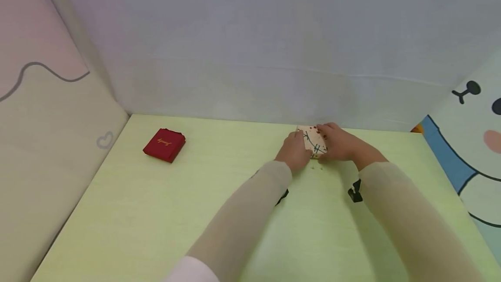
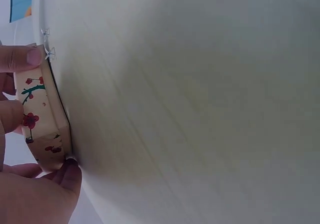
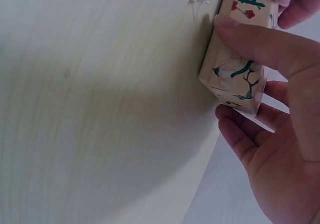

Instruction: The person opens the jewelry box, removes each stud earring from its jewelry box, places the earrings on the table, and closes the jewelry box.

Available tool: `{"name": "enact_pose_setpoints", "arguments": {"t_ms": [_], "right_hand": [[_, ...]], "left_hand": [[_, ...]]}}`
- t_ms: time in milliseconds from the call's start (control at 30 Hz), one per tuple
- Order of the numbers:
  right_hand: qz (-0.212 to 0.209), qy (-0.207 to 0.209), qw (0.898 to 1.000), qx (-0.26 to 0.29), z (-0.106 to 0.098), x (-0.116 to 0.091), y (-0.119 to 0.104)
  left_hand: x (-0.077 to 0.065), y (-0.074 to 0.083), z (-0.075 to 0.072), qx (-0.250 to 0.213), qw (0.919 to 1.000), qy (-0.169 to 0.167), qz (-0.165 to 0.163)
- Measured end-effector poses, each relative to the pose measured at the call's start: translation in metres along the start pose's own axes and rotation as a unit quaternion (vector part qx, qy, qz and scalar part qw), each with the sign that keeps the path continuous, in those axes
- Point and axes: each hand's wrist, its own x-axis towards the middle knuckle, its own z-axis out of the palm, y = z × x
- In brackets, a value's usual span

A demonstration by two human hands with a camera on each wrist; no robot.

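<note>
A small cream box (image 1: 312, 139), painted with red blossoms and dark green branches, stands near the table's back edge. My left hand (image 1: 296, 150) grips its left side, thumb on the near face, and my right hand (image 1: 341, 143) grips the right side. In the right wrist view the right thumb (image 3: 255, 41) presses the painted front while other fingers curl round the end. The lid seems closed, with a seam line low along the front. Two tiny silvery flower-shaped pieces, perhaps earrings (image 2: 50, 53), lie on the table just in front of the box.
A dark red box (image 1: 164, 144) with gold lettering sits at the back left of the pale yellow-green table (image 1: 203, 212). A white curtain-like wall (image 1: 242, 55) rises behind, and printed cartoon panels (image 1: 481, 142) flank both sides.
</note>
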Motion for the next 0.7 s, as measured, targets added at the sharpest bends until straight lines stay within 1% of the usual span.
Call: {"name": "enact_pose_setpoints", "arguments": {"t_ms": [133, 233, 333, 500, 700], "right_hand": [[0.005, -0.001, 1.000, 0.005, 0.0007, 0.0025, 0.0005], [0.005, -0.003, 1.000, 0.001, 0.0005, 0.0030, 0.0006], [0.005, -0.001, 1.000, -0.001, 0.0006, 0.0029, 0.0002], [0.004, 0.002, 1.000, 0.000, 0.0015, 0.0031, 0.0003], [-0.008, 0.010, 1.000, -0.015, 0.0010, 0.0020, 0.0031]], "left_hand": [[-0.0015, 0.0013, -0.0012, 0.002, 1.0000, 0.001, -0.004], [0.0000, -0.0004, 0.0006, 0.002, 1.0000, 0.004, 0.000], [0.0015, -0.0016, 0.0021, 0.014, 0.9999, 0.009, 0.006], [-0.0007, -0.0008, 0.0011, 0.021, 0.9997, 0.011, 0.008], [-0.0016, -0.0032, 0.0015, 0.001, 0.9996, 0.028, 0.003]]}}
